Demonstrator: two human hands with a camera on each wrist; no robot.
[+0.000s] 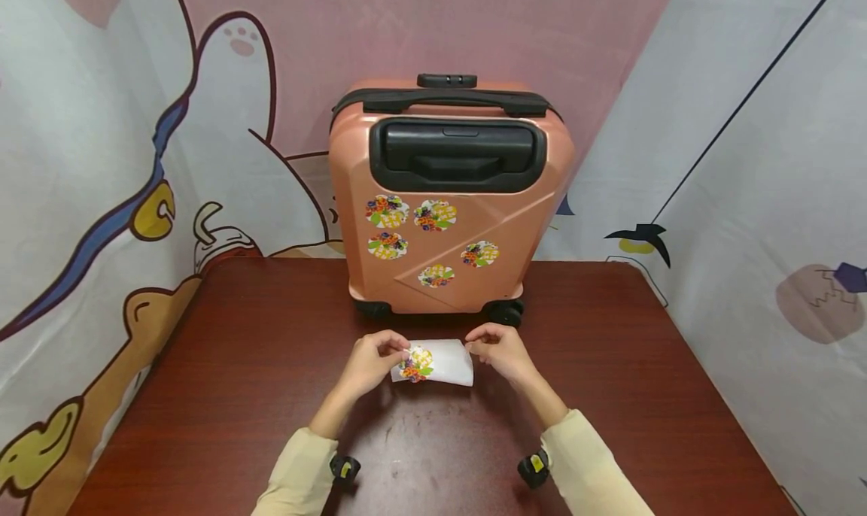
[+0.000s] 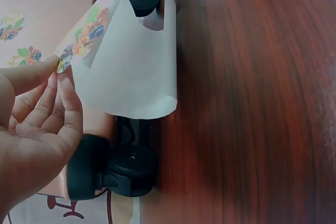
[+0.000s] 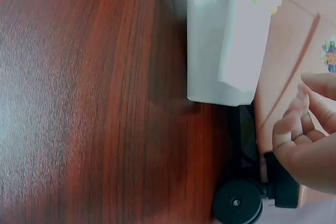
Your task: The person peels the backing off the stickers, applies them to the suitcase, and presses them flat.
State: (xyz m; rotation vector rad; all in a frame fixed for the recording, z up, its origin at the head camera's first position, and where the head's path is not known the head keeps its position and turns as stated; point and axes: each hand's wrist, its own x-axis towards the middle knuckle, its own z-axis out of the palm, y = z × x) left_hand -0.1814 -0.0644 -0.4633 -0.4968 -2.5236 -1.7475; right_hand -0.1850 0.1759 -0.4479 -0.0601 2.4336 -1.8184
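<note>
My left hand (image 1: 369,365) pinches a fruit-patterned sticker (image 1: 416,365) between thumb and forefinger at its edge, at the left end of a white backing paper strip (image 1: 450,364). In the left wrist view the sticker (image 2: 89,35) lies along the near edge of the backing, which bends and curls below it. My right hand (image 1: 504,354) hovers by the strip's right end with fingers loosely bent. The right wrist view shows that hand (image 3: 310,140) apart from the folded backing paper (image 3: 247,51), nothing between its fingertips.
An upright pink suitcase (image 1: 467,223) with black handles stands behind the hands on a dark red-brown table (image 1: 237,396). Several round fruit stickers (image 1: 387,211) are on its front. Its black wheels (image 1: 503,313) sit just beyond the paper. A printed cloth (image 1: 264,125) hangs behind.
</note>
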